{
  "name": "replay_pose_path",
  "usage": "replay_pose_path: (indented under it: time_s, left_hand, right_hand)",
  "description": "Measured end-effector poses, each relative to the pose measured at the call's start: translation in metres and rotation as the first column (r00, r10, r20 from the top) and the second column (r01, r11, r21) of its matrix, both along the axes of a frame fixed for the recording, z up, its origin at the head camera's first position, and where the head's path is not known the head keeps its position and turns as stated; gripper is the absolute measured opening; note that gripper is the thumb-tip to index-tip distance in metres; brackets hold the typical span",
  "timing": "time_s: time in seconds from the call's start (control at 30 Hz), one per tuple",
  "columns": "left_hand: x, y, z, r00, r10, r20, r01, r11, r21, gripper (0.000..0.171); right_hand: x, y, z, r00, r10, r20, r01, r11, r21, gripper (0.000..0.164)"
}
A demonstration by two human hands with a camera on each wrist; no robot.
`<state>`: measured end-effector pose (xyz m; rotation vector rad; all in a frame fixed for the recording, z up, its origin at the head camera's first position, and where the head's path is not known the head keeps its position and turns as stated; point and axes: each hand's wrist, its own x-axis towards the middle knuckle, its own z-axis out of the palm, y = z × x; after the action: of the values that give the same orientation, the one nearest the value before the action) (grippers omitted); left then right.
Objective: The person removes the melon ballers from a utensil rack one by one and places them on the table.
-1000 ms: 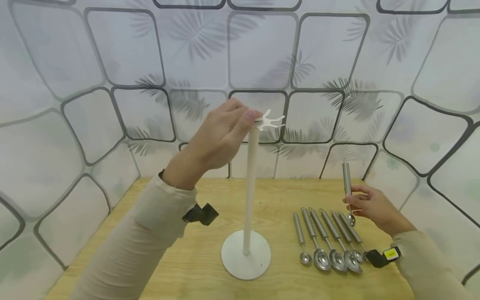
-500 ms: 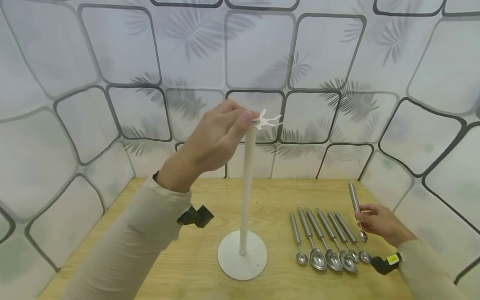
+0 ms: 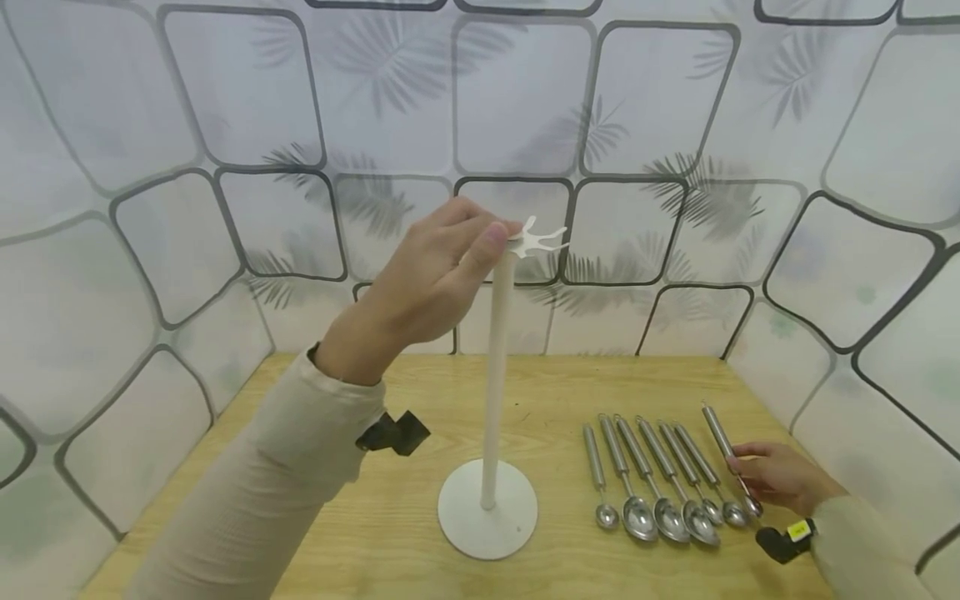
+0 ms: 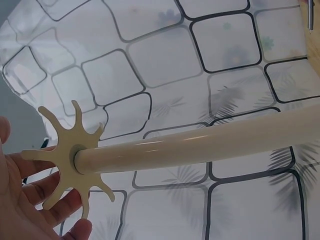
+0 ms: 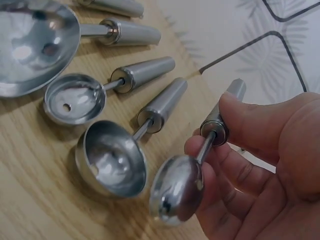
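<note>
A white utensil stand (image 3: 495, 392) rises from a round base, with a ring of hooks (image 3: 542, 240) on top. My left hand (image 3: 427, 275) grips that hook ring; in the left wrist view, its fingers (image 4: 42, 190) lie behind the prongs. At the right, my right hand (image 3: 783, 477) pinches a small steel measuring spoon (image 3: 720, 429) between thumb and fingers. The underside of its bowl (image 5: 176, 190) shows in the right wrist view, close over the table. Several other measuring spoons (image 3: 660, 458) lie in a row to its left, handles pointing away.
The wooden table (image 3: 375, 517) reaches back to a patterned cloth wall (image 3: 517, 108), which also closes off both sides. The stand's round base (image 3: 487, 542) sits left of the spoon row.
My right hand has lowered the measuring spoon and moved it rightward, to the right end of the row. The left hand stays on top of the stand.
</note>
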<state>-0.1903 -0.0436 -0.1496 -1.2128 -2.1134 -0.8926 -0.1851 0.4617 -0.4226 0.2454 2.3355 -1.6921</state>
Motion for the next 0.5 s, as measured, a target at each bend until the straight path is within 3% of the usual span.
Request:
replay_pose_path:
  time_s: [0.17,0.27,0.5]
  left_hand:
    - [0.0008,0.0005,-0.0003,1.000,-0.005,0.005,0.005,1.000,0.008,0.038]
    - [0.0010,0.0006,-0.0006,1.000,-0.009,0.002,0.009,1.000,0.011,0.038]
    - [0.0024,-0.0012,-0.0026,1.000,-0.024,-0.014,0.024,1.000,0.017,0.038]
  right_hand:
    - [0.0008,0.0007,-0.0047,1.000,-0.025,0.015,0.024,0.999,0.023,0.040]
    - [0.0004,0.0001,-0.0058,0.999,-0.032,0.020,0.031,0.999,0.021,0.038]
    - [-0.0023,0.0002,-0.0110,1.000,-0.005,0.005,0.005,0.998,0.069,0.044]
